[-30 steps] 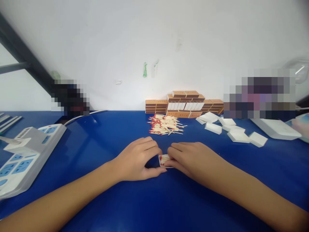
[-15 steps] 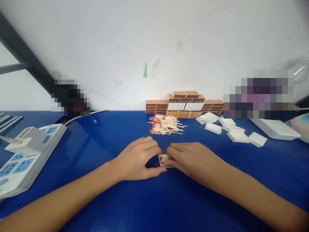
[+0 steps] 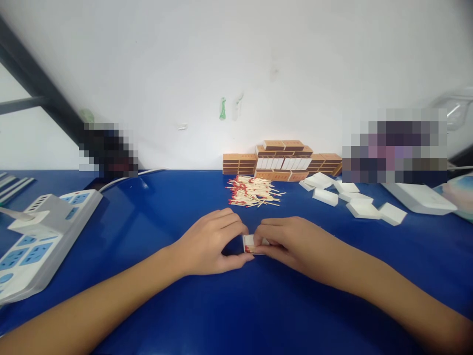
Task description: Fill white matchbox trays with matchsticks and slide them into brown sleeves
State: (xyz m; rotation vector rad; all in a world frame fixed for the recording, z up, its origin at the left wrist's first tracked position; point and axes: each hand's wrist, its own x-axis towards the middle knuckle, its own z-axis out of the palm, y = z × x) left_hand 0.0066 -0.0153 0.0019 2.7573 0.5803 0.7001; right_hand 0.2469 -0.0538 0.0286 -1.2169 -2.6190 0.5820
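Observation:
A small white matchbox tray (image 3: 249,239) lies on the blue table between my hands, with red-headed matches (image 3: 250,249) along its near side. My left hand (image 3: 212,241) curves around the tray's left end, thumb on the near side and fingertips on the far side. The fingers of my right hand (image 3: 291,241) are closed over the tray's right part and reach into it, against the matches. They hide that end of the tray and whatever they pinch. Beyond my hands lies a loose pile of matches (image 3: 253,191), most heads pointing left.
Brown matchboxes (image 3: 283,175) stand stacked against the white wall. Several white trays (image 3: 364,209) are scattered at the right, near a larger white box (image 3: 421,197). At the left lies a power strip (image 3: 55,241) with a plugged-in cord. The blue table (image 3: 236,310) extends toward me.
My right fingers have shifted inside the tray. Its white bottom now shows on the far side, with the matches gathered on the near side. My left hand has hardly moved.

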